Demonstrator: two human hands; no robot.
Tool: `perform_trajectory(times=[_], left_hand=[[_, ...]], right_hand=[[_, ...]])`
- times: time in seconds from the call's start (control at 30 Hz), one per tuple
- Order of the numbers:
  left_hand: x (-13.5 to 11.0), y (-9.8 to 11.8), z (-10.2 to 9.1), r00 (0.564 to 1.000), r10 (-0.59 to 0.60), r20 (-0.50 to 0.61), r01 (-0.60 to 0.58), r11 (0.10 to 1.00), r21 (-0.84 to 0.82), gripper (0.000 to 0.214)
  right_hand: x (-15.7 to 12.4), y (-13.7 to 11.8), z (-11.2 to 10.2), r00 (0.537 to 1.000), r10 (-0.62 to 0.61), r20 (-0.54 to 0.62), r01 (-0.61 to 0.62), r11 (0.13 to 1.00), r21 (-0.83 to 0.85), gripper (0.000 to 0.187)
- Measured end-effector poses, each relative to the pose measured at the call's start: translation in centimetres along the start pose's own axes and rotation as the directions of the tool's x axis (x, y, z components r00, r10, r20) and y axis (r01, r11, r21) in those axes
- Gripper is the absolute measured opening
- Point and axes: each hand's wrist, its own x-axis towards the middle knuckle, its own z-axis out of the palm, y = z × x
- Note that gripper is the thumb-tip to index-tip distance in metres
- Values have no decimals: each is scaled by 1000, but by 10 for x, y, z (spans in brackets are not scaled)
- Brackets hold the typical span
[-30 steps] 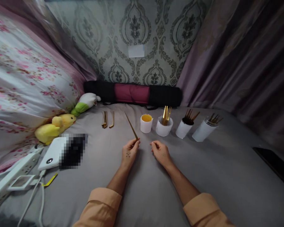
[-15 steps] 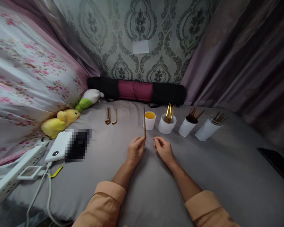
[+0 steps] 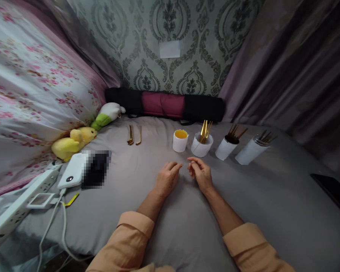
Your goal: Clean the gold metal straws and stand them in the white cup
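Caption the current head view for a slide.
Left hand and right hand close together over a grey sheet, near four white containers, three holding slender pieces.

No wording, brand or number can be read. The narrow bright-yellow tag (image 3: 71,199) on the slim white cable (image 3: 64,223) is too small to make out — likewise the pale mark on the round dark display (image 3: 70,179) of the white rectangular power bank (image 3: 75,166). The flat dark item (image 3: 95,170) beside it is pixelated over.
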Motion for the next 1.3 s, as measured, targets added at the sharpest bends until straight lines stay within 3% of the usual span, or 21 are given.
perform_trajectory(times=[0.8, 1.3], left_hand=[[2, 3, -2, 993, 3, 116, -16, 994, 111, 31], [0, -5, 9, 996, -69, 50, 76, 987, -140, 25]], right_hand=[[3, 5, -2, 998, 58, 1, -58, 990, 127, 29], [5, 6, -3, 997, 78, 4, -78, 990, 116, 33]])
